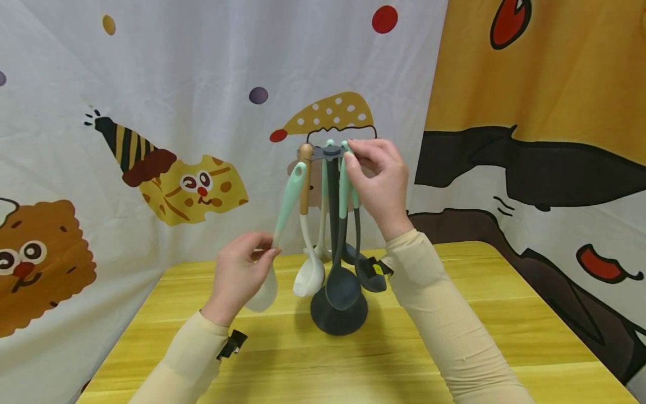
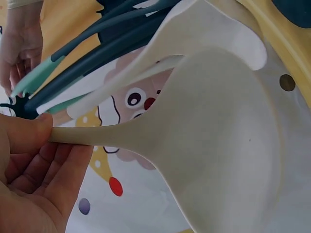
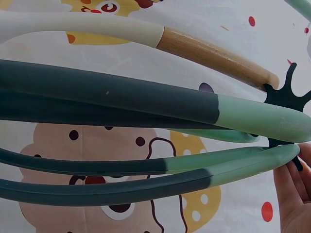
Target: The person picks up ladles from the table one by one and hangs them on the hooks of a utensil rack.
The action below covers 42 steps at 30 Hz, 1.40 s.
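My left hand (image 1: 239,275) pinches the neck of a white serving spoon (image 2: 218,131) between thumb and fingers. Its mint-green handle (image 1: 291,196) points up, and its broad head hangs below the hand, left of the utensil stand. That dark stand (image 1: 339,322) has a round base and a hooked top (image 1: 330,150). At the top, my right hand (image 1: 381,179) pinches the handle end of a dark ladle (image 3: 233,172) with a mint-green grip, right by a hook. A dark spoon (image 1: 343,289) hangs in front, and a white ladle (image 1: 309,278) with a wooden handle hangs on the left.
The stand is on a yellow wood-grain table (image 1: 404,359). More utensils hang behind its post, partly hidden. A printed cartoon cloth (image 1: 202,67) hangs close behind the table's back edge. Both wrists carry small black devices.
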Tool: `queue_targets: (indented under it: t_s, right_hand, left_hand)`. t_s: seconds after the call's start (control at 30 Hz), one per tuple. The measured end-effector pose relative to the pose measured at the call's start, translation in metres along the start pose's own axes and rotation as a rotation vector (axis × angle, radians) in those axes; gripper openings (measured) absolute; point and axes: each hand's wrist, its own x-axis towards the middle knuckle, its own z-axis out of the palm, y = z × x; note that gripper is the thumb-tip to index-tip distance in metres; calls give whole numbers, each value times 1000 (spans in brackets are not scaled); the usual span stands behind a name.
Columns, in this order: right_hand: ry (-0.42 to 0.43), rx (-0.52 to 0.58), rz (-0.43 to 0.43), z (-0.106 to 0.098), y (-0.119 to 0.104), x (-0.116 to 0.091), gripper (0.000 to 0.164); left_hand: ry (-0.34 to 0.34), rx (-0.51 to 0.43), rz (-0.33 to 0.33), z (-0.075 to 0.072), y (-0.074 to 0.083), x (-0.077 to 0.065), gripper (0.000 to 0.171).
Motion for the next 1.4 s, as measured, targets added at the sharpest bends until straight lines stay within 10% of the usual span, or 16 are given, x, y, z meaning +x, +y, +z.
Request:
queue_targets:
  t_s: [1.4]
  right_hand:
    - [-2, 4, -2, 1, 0, 0, 23]
  left_hand:
    - [-171, -87, -89, 31, 17, 16, 14]
